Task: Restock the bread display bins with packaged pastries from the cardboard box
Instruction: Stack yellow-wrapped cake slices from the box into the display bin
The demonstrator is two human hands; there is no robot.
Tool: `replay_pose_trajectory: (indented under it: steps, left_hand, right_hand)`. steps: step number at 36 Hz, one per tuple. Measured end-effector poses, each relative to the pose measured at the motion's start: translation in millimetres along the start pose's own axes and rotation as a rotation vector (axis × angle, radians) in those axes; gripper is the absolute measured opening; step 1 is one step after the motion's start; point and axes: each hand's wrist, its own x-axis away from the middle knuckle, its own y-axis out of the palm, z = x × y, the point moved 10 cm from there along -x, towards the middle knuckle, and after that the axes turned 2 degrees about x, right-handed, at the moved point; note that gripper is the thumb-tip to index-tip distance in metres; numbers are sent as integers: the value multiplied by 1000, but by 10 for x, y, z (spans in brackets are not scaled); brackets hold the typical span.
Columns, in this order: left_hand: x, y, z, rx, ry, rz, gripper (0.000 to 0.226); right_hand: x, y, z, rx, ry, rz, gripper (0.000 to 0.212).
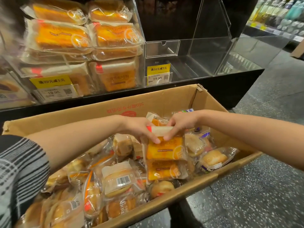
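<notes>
- Head view: both hands pinch one orange pastry pack (164, 148) by its top edge above the box (166, 99); left hand (141, 129) and right hand (179, 124) nearly touch.
- Print on the pack is blurred.
- Loose packs fill the box; behind it, a stocked bin (82, 46) beside a clear bin (189, 55).

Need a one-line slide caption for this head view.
Both hands, left and right, lift an orange plastic-wrapped pastry pack from the brown cardboard box.
</notes>
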Motion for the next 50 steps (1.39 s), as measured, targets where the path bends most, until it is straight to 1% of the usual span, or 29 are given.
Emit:
replay_pose_trajectory:
  steps: [2,4,5,6,8,10,13,15,18,20,22,23,26,28,30,32,34,36,38,40,43,44,46,48,50]
  left_hand:
    - [34,-107,-54,-65,-47,0,27]
    - [73,-198,-149,-139,-99,-5,24]
    - [102,-232,-204,-160,-122,-9,21]
    - [133,-264,-261,-166,-147,-16,20]
    - [203,-292,-379,-166,-196,-51,20]
    - [281,-324,-487,-172,-246,-78,18]
    - [390,-382,-599,-149,-306,-99,22]
    - [436,-411,-637,-146,-321,-106,17]
    - [459,-450,-653,-134,-318,-92,14]
    - [463,-464,-643,-115,-307,-82,18]
    - [461,-472,-624,-103,-296,-76,22]
    - [459,-478,-613,-103,-292,-72,21]
    - [459,-503,-592,-106,-295,-60,20]
    - [469,-521,-587,-111,-301,-55,21]
    - [496,-533,-579,-108,-305,-56,20]
    - [546,-543,-542,-94,-295,-61,21]
    - [611,-574,-457,-91,-272,-59,20]
    - [684,-637,-345,-93,-233,-40,20]
    - [752,-701,-204,-68,-162,-18,22]
    - [853,-808,-85,-29,-81,40,32]
    - [1007,-1022,23,35,18,184,46]
    - [1066,-1090,54,79,55,229,48]
    - [1197,-1195,116,164,129,308,43]
    - [1335,-1316,170,217,184,382,39]
    - [1504,-1422,237,226,218,421,45]
  right_hand:
    - [-2,-41,33,-127,-4,42,35]
    - [-36,-77,153,-270,41,91,45]
    - [-56,-92,226,-321,75,124,44]
    - [-73,-109,294,-318,104,158,37]
    - [-96,-106,394,-183,143,187,24]
    - [-140,-2,427,-75,139,146,22]
    - [-191,197,328,144,97,83,32]
    - [-222,321,249,276,77,56,42]
    - [-279,505,243,314,103,-27,51]
    - [-319,631,266,322,136,-102,53]
    - [-352,682,263,344,149,-121,52]
    - [-354,683,240,362,145,-121,49]
    - [-343,619,131,388,101,-100,29]
    - [-322,547,59,365,69,-75,25]
    - [-303,448,4,328,49,-32,27]
    - [-283,318,-54,333,13,26,19]
    - [-232,176,-127,315,-22,71,15]
    - [-150,19,-224,209,-66,109,15]
    - [-49,-187,-324,72,-106,188,18]
    - [35,-429,-454,-2,-145,313,19]
    - [163,-809,-648,-75,-216,551,16]
    - [210,-916,-712,-135,-243,617,15]
    - [274,-1094,-819,-234,-285,731,17]
    - [315,-1223,-914,-328,-318,807,13]
    - [381,-1324,-1010,-415,-354,862,16]
